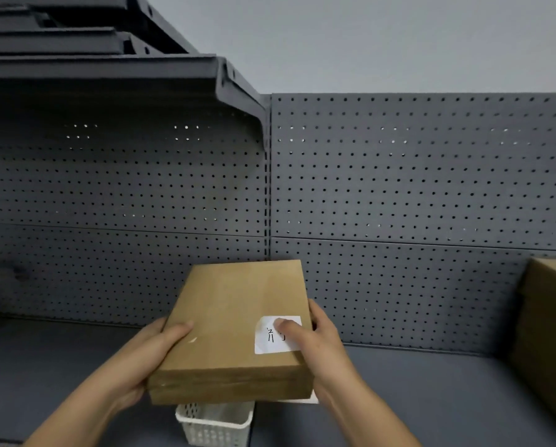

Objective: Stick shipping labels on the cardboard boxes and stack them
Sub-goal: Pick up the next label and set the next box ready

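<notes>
Low in the view, a white slotted basket (215,424) sits on the grey shelf surface (431,398), partly hidden by the cardboard box (234,321) held above it. A white sliver shows under the box's near right corner; what it is cannot be told.

Both hands are clamped on the box. The left hand (147,353) grips the left edge, thumb on top and fingers curled underneath. The right hand (321,337) grips the right edge, its thumb (286,327) pressing on the white label (270,341), which lies on the top face near the right edge and bears handwritten marks.

Only the thumb bears on the label, so its outer edges may not be fully stuck and could lift or catch when another box slides over it. The box looks carried rather than resting; lowered straight down, its near edge would likely hit the basket.

To the far right stands a second cardboard box (547,333), well apart, half out of view. If that is the stack, a hurried placement could land skewed. Behind everything runs the grey pegboard (415,175).
</notes>
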